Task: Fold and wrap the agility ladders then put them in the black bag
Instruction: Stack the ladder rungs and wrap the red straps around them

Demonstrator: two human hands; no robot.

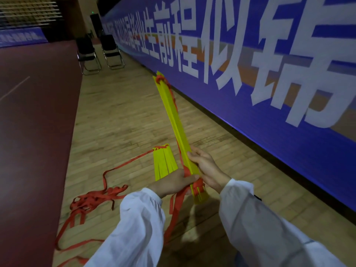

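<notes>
Grip tight: left hand (171,183) and right hand (207,169) both clasp the rung bundle (174,120) near its lower end.

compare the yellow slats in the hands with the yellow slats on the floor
The held slats are stacked tight and tilt up, gripped by the left hand and right hand; the floor slats lie fanned out, untouched. A red strap wraps the held slats' near end; a loose strap trails from the floor slats. Both are yellow.
</notes>
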